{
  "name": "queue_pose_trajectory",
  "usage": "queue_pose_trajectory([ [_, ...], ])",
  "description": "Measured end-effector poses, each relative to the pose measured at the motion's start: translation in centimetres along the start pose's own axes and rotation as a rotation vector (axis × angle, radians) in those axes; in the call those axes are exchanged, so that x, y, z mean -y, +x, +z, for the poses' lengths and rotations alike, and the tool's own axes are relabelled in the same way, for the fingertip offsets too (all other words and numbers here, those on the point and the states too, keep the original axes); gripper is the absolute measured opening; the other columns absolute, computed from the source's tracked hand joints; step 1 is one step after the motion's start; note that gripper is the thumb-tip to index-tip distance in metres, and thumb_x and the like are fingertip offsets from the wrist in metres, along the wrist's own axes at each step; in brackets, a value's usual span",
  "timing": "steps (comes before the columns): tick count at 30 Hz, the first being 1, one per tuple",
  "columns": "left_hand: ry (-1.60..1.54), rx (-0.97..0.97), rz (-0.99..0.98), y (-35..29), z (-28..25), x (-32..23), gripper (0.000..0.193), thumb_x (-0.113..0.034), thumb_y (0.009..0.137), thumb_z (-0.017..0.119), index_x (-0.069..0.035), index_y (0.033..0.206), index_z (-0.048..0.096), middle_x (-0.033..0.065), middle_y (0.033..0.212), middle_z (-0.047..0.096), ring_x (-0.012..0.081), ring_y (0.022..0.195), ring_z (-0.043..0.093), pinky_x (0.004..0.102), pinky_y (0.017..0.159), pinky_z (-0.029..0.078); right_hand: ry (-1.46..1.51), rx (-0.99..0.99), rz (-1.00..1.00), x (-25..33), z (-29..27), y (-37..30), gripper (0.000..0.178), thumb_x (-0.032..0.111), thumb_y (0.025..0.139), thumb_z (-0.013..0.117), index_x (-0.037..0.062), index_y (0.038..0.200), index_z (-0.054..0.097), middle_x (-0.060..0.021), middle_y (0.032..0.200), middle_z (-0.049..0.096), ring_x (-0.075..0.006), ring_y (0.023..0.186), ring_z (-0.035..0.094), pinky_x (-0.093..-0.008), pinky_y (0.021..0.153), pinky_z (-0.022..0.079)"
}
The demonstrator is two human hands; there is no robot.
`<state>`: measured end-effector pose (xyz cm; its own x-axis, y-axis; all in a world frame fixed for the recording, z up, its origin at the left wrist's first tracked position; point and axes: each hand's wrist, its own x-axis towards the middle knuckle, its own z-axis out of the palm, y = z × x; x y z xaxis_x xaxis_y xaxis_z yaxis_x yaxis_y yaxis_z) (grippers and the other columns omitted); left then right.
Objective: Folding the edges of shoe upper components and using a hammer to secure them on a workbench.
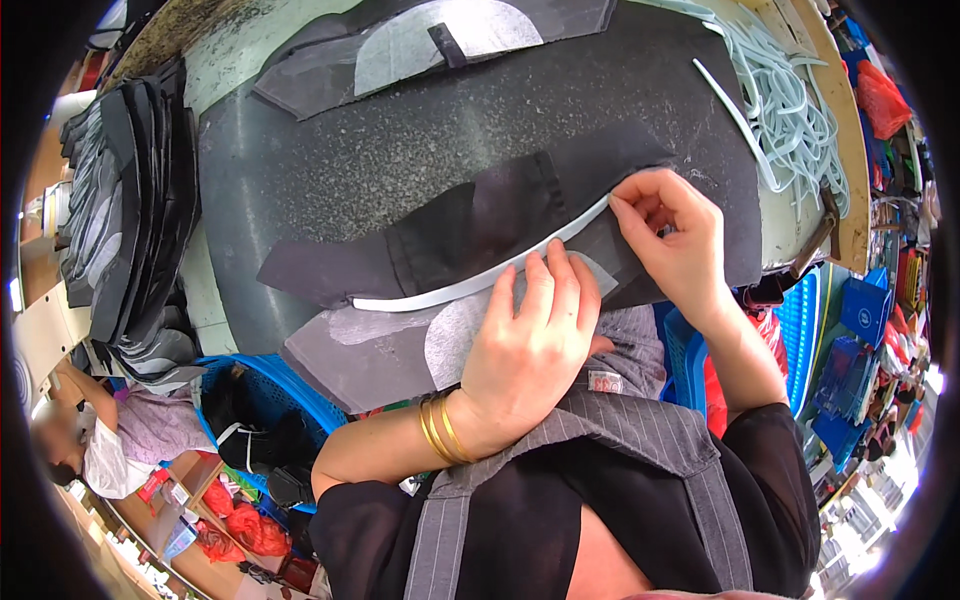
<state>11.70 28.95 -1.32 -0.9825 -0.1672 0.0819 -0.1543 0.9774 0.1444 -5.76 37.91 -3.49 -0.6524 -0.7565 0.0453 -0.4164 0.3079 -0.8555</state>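
Near centre, a white strip lies along the black piece, on its 5 o'clock edge. Left hand rests on it, fingers slightly spread; right hand, toward 2 o'clock, pinches its end. I'd hold light tension, follow the curve.

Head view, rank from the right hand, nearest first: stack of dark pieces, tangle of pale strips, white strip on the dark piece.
From the right hand:
1. White strip: at its fingertips.
2. Tangle of pale strips: upper right.
3. Stack of dark pieces: far left.
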Motion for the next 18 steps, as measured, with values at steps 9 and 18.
queue_pose_trajectory([
  [9, 0.137, -0.092, 0.274, -0.6, 0.2, 3.1, 0.043, -0.021, 0.083, 0.063, 0.003, 0.119, 0.062, 0.0171, 0.122, 0.064, 0.0275, 0.109, 0.063, 0.0373, 0.095, 0.053, -0.651, 0.362, 0.08, 4.0, -3.7, 6.5, 0.044, 0.025, 0.07, 0.087, 0.0023, 0.094, 0.058, -0.0156, 0.083, 0.065, -0.0364, 0.081, 0.064, -0.0434, 0.071, 0.051],
  [18, -0.052, -0.16, 0.232, 1.7, -5.2, 9.6, 0.051, -0.015, 0.07, 0.076, -0.003, 0.116, 0.059, 0.0132, 0.112, 0.061, 0.0314, 0.111, 0.058, 0.0434, 0.098, 0.046, -0.548, 0.576, -0.631, 4.1, 2.6, 5.7, 0.068, 0.011, 0.061, 0.087, 0.0044, 0.122, 0.058, -0.0155, 0.121, 0.054, -0.0361, 0.114, 0.051, -0.0454, 0.096, 0.043],
])
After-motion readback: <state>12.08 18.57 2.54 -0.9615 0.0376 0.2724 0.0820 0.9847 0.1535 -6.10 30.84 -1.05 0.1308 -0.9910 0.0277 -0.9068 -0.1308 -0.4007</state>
